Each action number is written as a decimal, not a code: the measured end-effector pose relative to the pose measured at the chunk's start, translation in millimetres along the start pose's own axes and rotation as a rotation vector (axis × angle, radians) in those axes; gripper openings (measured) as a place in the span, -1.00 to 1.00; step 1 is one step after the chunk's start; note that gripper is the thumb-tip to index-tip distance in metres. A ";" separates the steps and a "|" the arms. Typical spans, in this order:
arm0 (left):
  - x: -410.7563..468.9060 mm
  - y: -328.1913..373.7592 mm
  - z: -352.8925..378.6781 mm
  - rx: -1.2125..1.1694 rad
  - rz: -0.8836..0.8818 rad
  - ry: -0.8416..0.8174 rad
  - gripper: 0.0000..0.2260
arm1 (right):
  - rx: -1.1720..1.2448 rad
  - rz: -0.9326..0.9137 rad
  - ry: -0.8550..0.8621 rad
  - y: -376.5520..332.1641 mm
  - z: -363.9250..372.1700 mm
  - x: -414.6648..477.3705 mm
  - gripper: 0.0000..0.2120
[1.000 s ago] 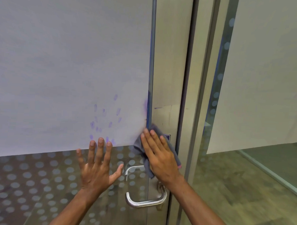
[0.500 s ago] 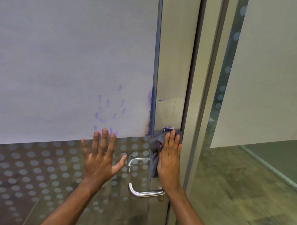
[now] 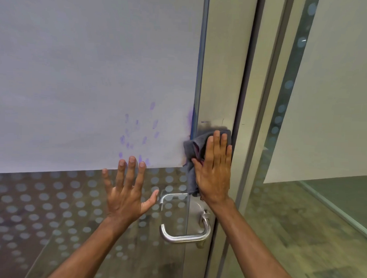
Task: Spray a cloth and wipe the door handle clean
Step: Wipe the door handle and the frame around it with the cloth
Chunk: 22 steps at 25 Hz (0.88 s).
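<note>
A curved silver door handle sticks out from the metal stile of a glass door, low in the view. My right hand lies flat with its fingers pointing up and presses a crumpled grey cloth against the stile, above the handle. The cloth bunches out to the left of my palm and hangs down toward the handle's upper mount. My left hand is spread open against the glass, left of the handle, and holds nothing.
White paper with purple smudges covers the upper glass. Below it the glass has frosted dots. A vertical door frame and a second glass panel with paper stand to the right.
My right hand has slid the cloth to the right onto the stile and then upward, turning its fingers upright. My left hand stays spread on the glass.
</note>
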<state>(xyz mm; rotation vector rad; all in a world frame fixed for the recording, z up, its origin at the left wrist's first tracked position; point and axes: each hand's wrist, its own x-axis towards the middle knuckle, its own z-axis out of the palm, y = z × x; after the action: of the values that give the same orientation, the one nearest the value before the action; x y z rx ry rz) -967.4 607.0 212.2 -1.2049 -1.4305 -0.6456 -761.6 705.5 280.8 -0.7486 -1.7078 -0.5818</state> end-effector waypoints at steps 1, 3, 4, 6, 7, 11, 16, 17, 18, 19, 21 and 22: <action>0.0 0.1 -0.2 0.002 -0.001 -0.001 -0.16 | -0.003 -0.046 -0.021 1.4 0.5 -6.0 -0.30; -0.7 0.0 0.3 -0.001 -0.001 -0.008 -0.17 | -0.044 -0.088 -0.108 1.4 0.2 -32.2 -0.28; -1.7 -0.4 1.2 -0.003 -0.003 -0.007 -0.17 | -0.074 -0.100 -0.154 0.7 -0.2 -49.8 -0.26; -2.2 -0.7 2.1 0.003 -0.006 -0.001 -0.18 | -0.134 -0.115 -0.234 -0.4 -1.3 -83.4 -0.22; -1.9 -0.4 2.4 0.007 -0.007 0.002 -0.18 | -0.155 -0.111 -0.266 -0.7 -1.1 -96.0 -0.19; -1.4 -0.2 2.4 0.004 -0.004 -0.003 -0.19 | -0.189 0.006 -0.325 -7.0 -0.4 -107.9 0.12; -2.3 -0.4 4.3 0.009 -0.006 -0.001 -0.18 | -0.062 0.010 -0.160 -13.3 -3.7 -61.5 -0.19; -2.5 0.0 3.9 0.011 -0.006 -0.002 -0.17 | 0.052 0.026 -0.116 -11.0 -4.2 -41.5 -0.23; -2.2 -0.1 3.4 0.011 -0.005 -0.004 -0.16 | 0.172 0.051 -0.064 -8.2 -3.9 -21.3 -0.28; -1.6 -0.5 2.8 0.006 -0.005 -0.011 -0.15 | 0.268 0.082 -0.003 -5.9 -3.6 -5.4 -0.37; -1.2 -1.1 1.8 -0.004 -0.007 -0.025 -0.14 | 0.270 0.119 0.107 -4.5 -3.7 6.4 -0.53; -1.7 -0.5 1.7 -0.005 -0.008 -0.023 -0.14 | 0.187 0.101 0.147 -4.2 -3.8 4.5 -0.56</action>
<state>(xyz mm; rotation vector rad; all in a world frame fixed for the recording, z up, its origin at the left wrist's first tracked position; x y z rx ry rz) -968.7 607.8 210.3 -1.2147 -1.4548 -0.6426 -763.0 700.8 286.1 -0.6385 -1.5544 -0.3919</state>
